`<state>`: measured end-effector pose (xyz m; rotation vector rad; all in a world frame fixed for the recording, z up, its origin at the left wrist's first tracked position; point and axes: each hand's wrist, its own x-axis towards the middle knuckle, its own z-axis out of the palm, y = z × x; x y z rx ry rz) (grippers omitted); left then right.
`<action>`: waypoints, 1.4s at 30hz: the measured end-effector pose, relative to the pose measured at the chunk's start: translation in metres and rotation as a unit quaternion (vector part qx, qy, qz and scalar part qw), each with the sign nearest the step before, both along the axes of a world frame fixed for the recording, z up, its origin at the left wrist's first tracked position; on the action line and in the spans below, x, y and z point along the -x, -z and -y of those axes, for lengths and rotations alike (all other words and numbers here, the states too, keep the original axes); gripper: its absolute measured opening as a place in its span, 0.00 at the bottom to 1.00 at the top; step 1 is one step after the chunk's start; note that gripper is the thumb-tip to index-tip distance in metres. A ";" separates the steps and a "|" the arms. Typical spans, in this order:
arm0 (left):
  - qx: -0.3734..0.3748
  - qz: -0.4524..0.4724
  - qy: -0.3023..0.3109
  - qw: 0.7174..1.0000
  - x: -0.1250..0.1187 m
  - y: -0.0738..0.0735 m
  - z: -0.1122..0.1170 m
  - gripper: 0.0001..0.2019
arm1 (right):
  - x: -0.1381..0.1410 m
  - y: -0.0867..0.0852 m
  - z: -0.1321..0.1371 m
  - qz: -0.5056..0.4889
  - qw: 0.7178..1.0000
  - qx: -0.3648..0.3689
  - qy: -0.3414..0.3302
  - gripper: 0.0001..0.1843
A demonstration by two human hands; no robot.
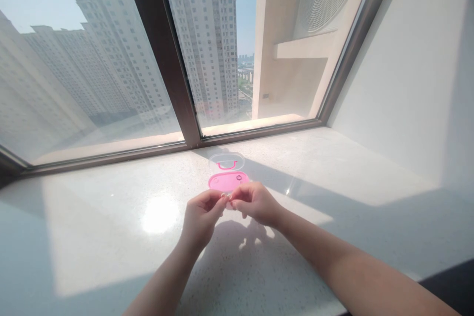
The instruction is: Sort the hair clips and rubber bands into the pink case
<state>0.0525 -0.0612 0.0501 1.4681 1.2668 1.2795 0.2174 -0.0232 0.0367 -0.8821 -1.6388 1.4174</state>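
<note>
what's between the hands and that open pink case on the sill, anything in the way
Nothing visible. The left hand and right hand meet fingertip to fingertip just in front of the pink case, whose clear lid is flipped open behind it. The bare sill holds nothing else nearby.

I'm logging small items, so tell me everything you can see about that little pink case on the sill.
The pink case lies open on the pale speckled window sill, just beyond both hands' fingertips. Its pink base lies flat. Its clear lid, carrying a pink curved handle, is folded back towards the window. It looks like plastic. No hand clearly touches it.
</note>
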 end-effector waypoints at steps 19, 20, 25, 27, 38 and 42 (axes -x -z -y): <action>-0.003 -0.028 -0.032 0.999 -0.001 0.000 0.001 0.10 | 0.002 0.002 0.000 -0.025 0.999 0.026 0.009 0.12; 0.000 -0.029 -0.034 0.999 -0.001 0.000 0.001 0.10 | 0.002 0.001 0.000 -0.023 0.999 0.026 0.011 0.12; 0.009 -0.026 -0.034 0.999 -0.001 0.001 0.000 0.10 | 0.002 0.000 0.001 -0.005 1.000 0.024 0.014 0.10; 0.011 -0.023 -0.030 0.999 0.000 0.002 -0.001 0.10 | 0.002 0.000 0.001 0.002 1.000 0.021 0.013 0.09; 0.030 -0.012 -0.041 0.999 0.005 0.005 -0.004 0.10 | 0.001 0.000 0.000 -0.017 0.998 -0.019 0.065 0.07; 0.015 -0.018 -0.037 0.999 0.007 0.007 -0.005 0.10 | 0.000 0.000 -0.002 -0.030 0.994 -0.031 0.103 0.09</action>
